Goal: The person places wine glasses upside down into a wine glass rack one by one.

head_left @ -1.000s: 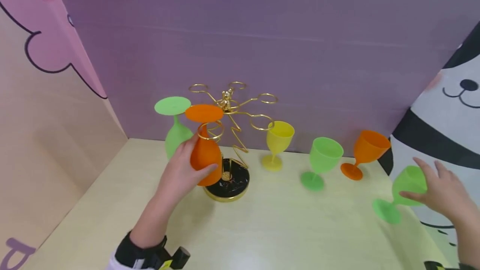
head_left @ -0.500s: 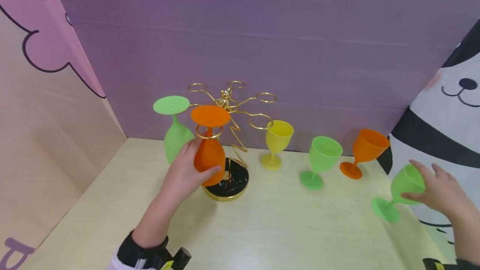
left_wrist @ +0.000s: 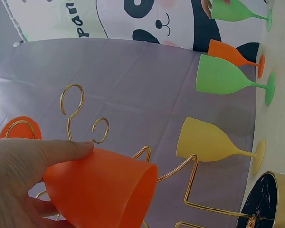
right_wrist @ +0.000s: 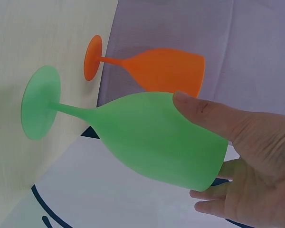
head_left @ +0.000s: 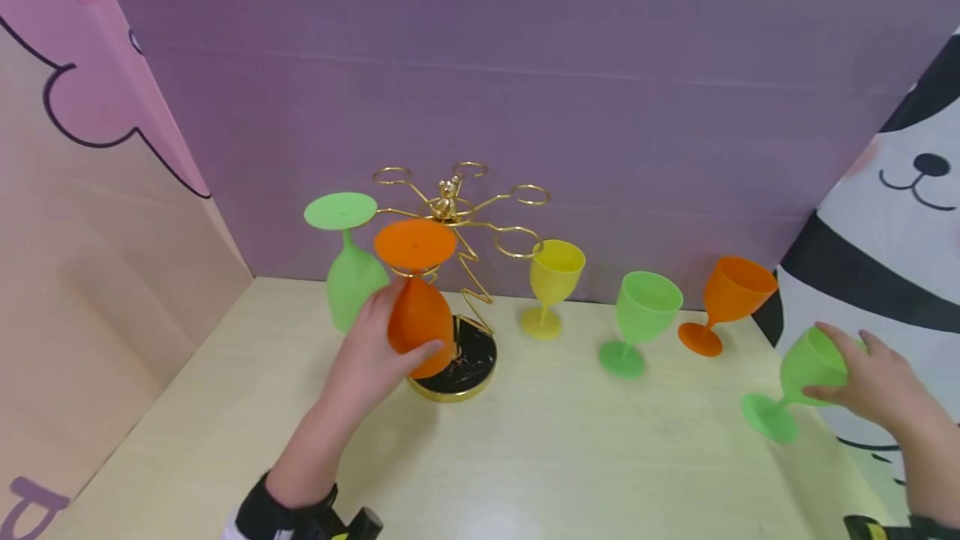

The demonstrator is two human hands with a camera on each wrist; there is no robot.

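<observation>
My left hand (head_left: pixel 371 344) grips the bowl of an upside-down orange goblet (head_left: pixel 420 327). Its round foot faces up, just above a ring of the gold wire glass rack (head_left: pixel 450 223), with the stem passing at that ring. In the left wrist view, the thumb lies along the orange bowl (left_wrist: pixel 104 190). At the right, my right hand (head_left: pixel 885 382) holds a green goblet (head_left: pixel 812 369) round its bowl, thumb on the near side and fingers behind. That goblet stands upright on its foot (right_wrist: pixel 40 102) at the table's right side.
Another green goblet (head_left: pixel 352 282) hangs upside down on the rack's left. The rack's round black base (head_left: pixel 476 357) stands on the pale table (head_left: pixel 570 457). Yellow (head_left: pixel 555 269), green (head_left: pixel 648 307) and orange (head_left: pixel 738 290) goblets stand upright to the right, before a purple backdrop (head_left: pixel 600 107).
My left hand has moved the orange goblet slightly right, then lowered it, so its foot now sits closer over the ring. My right hand stays on the green goblet.
</observation>
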